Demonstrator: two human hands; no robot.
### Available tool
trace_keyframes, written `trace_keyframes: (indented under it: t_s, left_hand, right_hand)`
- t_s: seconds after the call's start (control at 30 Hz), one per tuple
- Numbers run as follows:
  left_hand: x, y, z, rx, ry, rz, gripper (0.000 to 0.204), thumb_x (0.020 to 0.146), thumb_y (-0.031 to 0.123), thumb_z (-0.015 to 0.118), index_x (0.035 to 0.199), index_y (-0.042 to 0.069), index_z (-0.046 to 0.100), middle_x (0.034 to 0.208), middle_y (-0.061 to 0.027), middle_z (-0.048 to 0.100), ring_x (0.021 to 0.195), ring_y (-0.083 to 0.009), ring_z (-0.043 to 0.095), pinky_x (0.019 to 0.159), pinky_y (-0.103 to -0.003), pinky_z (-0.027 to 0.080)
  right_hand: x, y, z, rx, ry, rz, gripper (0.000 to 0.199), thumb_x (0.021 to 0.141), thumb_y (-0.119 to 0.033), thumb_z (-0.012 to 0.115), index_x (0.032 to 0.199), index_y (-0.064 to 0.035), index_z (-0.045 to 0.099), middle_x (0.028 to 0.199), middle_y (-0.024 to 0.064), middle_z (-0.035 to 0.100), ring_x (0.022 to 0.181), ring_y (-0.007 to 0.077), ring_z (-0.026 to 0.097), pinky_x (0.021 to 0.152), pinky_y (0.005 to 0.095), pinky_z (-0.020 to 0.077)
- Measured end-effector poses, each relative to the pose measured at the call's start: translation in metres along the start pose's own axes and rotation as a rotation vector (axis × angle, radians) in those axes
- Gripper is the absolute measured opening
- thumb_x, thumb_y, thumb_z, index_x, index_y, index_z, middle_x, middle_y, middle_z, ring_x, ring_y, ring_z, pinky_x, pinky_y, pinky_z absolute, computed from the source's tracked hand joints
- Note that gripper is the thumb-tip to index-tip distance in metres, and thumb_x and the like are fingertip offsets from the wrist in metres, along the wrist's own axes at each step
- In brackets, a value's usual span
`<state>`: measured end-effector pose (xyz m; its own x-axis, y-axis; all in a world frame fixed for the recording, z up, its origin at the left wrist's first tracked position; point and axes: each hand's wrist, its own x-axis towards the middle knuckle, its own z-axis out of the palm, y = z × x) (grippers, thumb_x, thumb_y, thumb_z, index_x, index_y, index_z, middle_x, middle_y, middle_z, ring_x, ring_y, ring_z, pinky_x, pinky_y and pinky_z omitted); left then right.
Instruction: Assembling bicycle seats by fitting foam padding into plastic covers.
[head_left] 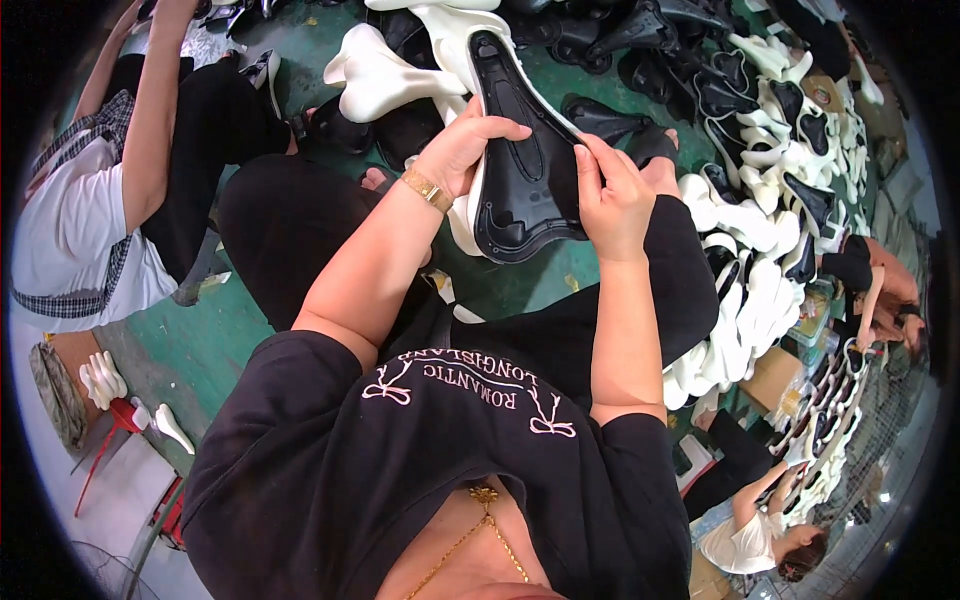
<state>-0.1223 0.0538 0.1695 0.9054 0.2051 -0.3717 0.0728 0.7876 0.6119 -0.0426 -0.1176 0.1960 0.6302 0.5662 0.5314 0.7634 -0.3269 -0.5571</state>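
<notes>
1. Left hand: closed on the left edge of the held piece, the thumb lying across its dark face; the other fingers are largely hidden. A gold-coloured watch circles the wrist.

2. Right hand: thumb and fingers pinch the opposite edge, with the palm outside it.

3. Glossy black, plastic-looking, saddle-shaped shell: held between the two hands, hollow side facing the wearer. Its long axis runs away from the body, narrow nose outward, broad end toward the lap. Both hands grip near mid-length, about equally near; the right palm lies alongside the broader half.

4. Smooth white padding-like material: borders the shell at the nose and sides; how much belongs to the held piece cannot be told.

5. Room for movement: the broad end faces green floor between the black-trousered legs. Beyond the nose, further black shells crowd the floor; a white saddle-shaped piece lies to its left.

6. Periphery: a heap of white saddle-shaped pieces bounds the right; a seated co-worker in a white shirt bounds the left.
</notes>
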Motion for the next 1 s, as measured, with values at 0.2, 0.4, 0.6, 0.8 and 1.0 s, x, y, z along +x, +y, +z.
trace_keyframes:
  t_s: [0.2, 0.4, 0.6, 0.8, 1.0]
  left_hand:
    - [0.002, 0.001, -0.001, -0.029, 0.018, -0.034, 0.036, 0.075, -0.006, 0.06, 0.109, 0.002, 0.05, 0.094, -0.0104, 0.062, 0.081, -0.0221, 0.066, 0.075, -0.036, 0.058]
    - [0.004, -0.003, -0.007, -0.109, 0.033, -0.093, 0.03, 0.081, 0.003, 0.063, 0.109, 0.003, 0.052, 0.095, -0.0096, 0.064, 0.082, -0.0205, 0.067, 0.074, -0.034, 0.058]
    - [-0.006, -0.003, 0.005, 0.058, -0.039, -0.109, 0.039, 0.093, 0.034, 0.058, 0.115, 0.001, 0.059, 0.107, -0.009, 0.067, 0.092, -0.0163, 0.066, 0.085, -0.031, 0.054]
    - [-0.006, -0.004, 0.01, 0.056, -0.038, -0.056, 0.063, 0.095, 0.054, 0.043, 0.13, 0.002, 0.049, 0.122, -0.0094, 0.059, 0.104, -0.0164, 0.061, 0.091, -0.03, 0.049]
    - [-0.009, -0.004, 0.011, 0.132, -0.063, -0.041, 0.073, 0.094, 0.062, 0.036, 0.139, 0.005, 0.039, 0.136, -0.0096, 0.048, 0.12, -0.0164, 0.05, 0.101, -0.03, 0.04]
  right_hand:
    - [0.004, 0.001, 0.001, -0.035, 0.012, -0.02, 0.01, 0.084, -0.012, 0.067, 0.093, -0.0086, 0.069, 0.068, 0.0045, 0.062, 0.052, 0.0192, 0.058, 0.047, 0.03, 0.045]
    - [0.005, 0.005, 0.005, -0.028, 0.001, -0.008, 0.01, 0.084, -0.014, 0.066, 0.092, -0.0092, 0.069, 0.069, 0.0048, 0.063, 0.054, 0.0214, 0.06, 0.048, 0.0315, 0.046]
    - [0.012, 0.015, 0.004, -0.029, 0.044, 0.04, 0.01, 0.084, -0.015, 0.067, 0.09, -0.0075, 0.069, 0.074, 0.0093, 0.066, 0.061, 0.0258, 0.063, 0.054, 0.0334, 0.0488]
    - [0.018, 0.019, -0.002, 0.125, -0.026, 0.217, 0.016, 0.086, -0.015, 0.067, 0.096, -0.0025, 0.07, 0.079, 0.0121, 0.069, 0.063, 0.0181, 0.065, 0.06, 0.0277, 0.0496]
    - [0.008, 0.026, -0.001, 0.301, -0.057, 0.478, 0.02, 0.087, -0.016, 0.067, 0.1, 0.0003, 0.07, 0.072, 0.0015, 0.066, 0.061, 0.0041, 0.053, 0.056, 0.0206, 0.0423]
